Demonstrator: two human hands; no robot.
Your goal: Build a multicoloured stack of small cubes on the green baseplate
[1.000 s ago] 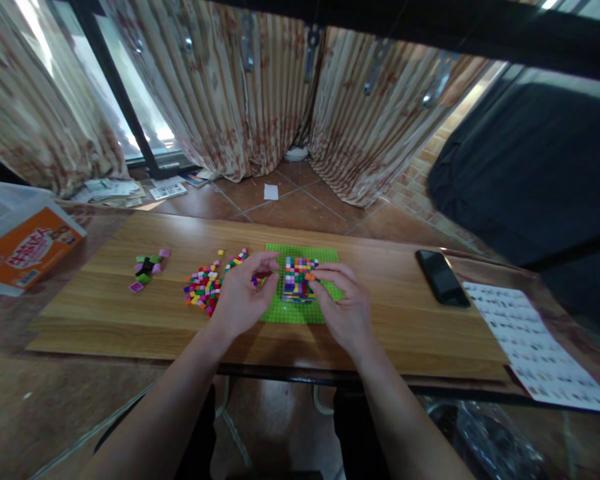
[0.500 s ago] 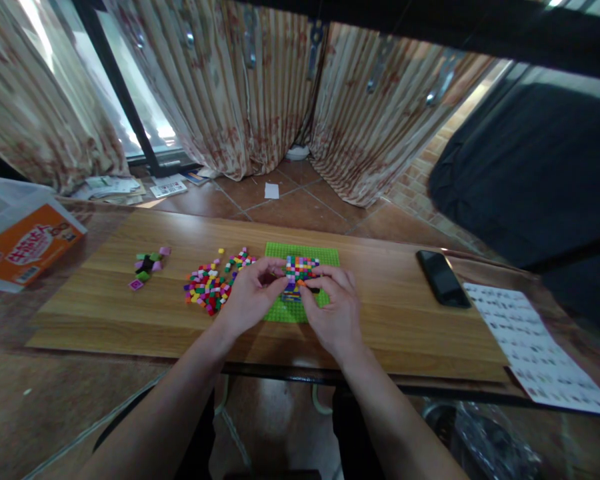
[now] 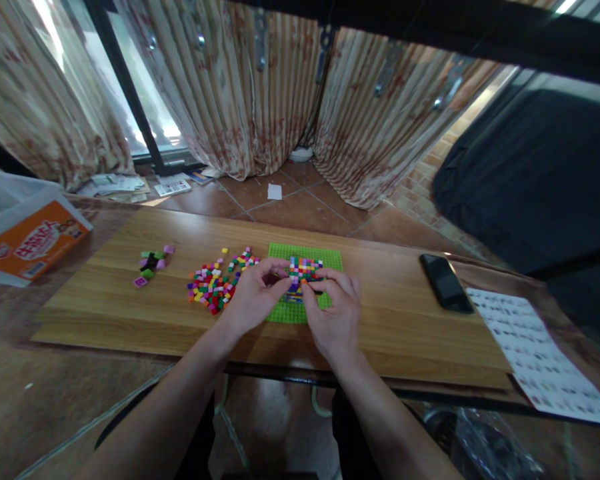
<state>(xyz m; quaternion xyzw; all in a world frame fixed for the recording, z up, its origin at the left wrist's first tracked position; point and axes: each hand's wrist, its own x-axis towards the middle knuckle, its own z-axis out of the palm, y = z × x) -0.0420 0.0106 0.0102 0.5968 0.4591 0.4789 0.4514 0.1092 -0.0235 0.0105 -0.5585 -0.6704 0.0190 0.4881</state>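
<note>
Pinching an orange brick (image 3: 304, 281), the right hand (image 3: 334, 303) is working at the near side of the multicoloured block (image 3: 306, 268); the left hand (image 3: 257, 295) is touching its left side, the exact grip unclear. The block is already standing layered on the green baseplate (image 3: 280, 251); many loose bricks (image 3: 211, 288) are lying unattached on the counter (image 3: 400, 327).
</note>
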